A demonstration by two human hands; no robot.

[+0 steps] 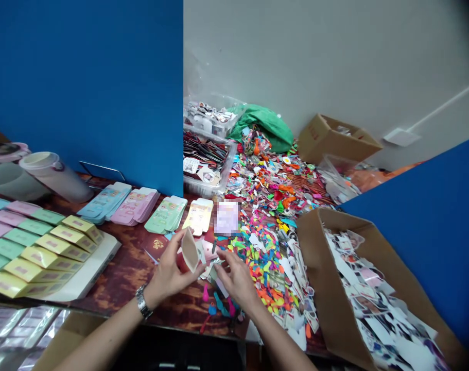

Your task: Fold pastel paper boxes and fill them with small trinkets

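While the left hand point(168, 269) pinched a cream paper sleeve point(190, 250) above the wooden tabletop point(122, 275), the right hand point(236, 278) hovered narrowly curled beside it, its hold unclear; stacked pastel packets point(45, 247) looked finished, but colourful paper cutouts point(265, 263) still lay heaped loose.

I make out a matt paper sleeve point(190, 250) pinched in the left hand point(170, 270), a polished metal watch band point(142, 302) on that wrist, and a glossy, wood-patterned bench point(122, 273). Past them I see matt pastel card packets point(168, 214), a rough corrugated cardboard box point(315, 268), a clear plastic tub point(228, 165) and a shiny green plastic bag point(261, 126).
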